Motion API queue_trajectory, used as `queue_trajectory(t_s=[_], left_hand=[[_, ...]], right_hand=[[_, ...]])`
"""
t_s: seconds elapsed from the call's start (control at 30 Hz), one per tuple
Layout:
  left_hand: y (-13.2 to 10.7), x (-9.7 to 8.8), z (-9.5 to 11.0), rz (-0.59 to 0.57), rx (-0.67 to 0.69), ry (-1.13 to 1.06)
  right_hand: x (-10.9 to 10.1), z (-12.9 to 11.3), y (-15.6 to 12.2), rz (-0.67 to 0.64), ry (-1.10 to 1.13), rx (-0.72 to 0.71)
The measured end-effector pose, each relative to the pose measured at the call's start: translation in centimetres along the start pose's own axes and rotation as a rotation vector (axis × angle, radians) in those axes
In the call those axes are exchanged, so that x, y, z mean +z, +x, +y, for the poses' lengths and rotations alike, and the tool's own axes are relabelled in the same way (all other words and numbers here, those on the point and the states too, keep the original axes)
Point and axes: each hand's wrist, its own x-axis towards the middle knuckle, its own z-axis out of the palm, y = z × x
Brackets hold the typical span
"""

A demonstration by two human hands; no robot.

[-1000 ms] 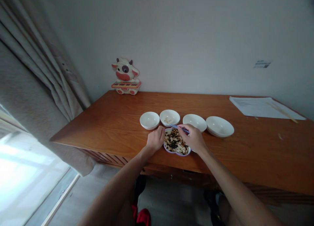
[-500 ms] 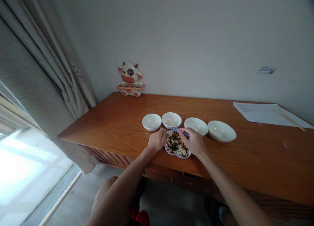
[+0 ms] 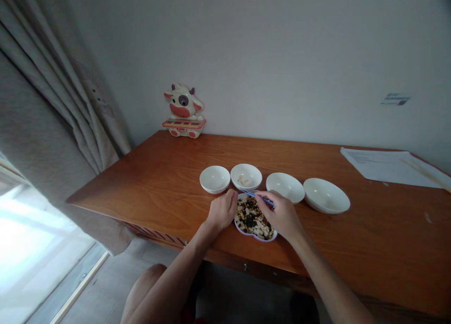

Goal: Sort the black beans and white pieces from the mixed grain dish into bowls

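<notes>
Between left hand (image 3: 221, 211) and right hand (image 3: 281, 215) with chopsticks (image 3: 259, 196), bean dish (image 3: 254, 219)

Quick count: on this bench (image 3: 141, 185) there's one lobed dish of mixed beans (image 3: 254, 216), four white bowls (image 3: 246, 176) around 12 o'clock from it, one cow toy (image 3: 183, 110) at 11, one paper sheet (image 3: 391, 166) at 2, plus one left hand (image 3: 222, 211), one right hand (image 3: 282, 216) and one blue stick (image 3: 262, 197).

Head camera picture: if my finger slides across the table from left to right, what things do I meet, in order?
Cow toy → first white bowl → white bowl with crumbs → third white bowl → fourth white bowl → sheet of paper
</notes>
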Motion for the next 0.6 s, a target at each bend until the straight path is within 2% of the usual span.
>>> queue_trajectory(t_s=[0.6], left_hand=[[-0.01,-0.51,0.41,-0.014,-0.012,0.009]], right_hand=[[-0.36,-0.15,-0.02,-0.058,0.036,-0.001]])
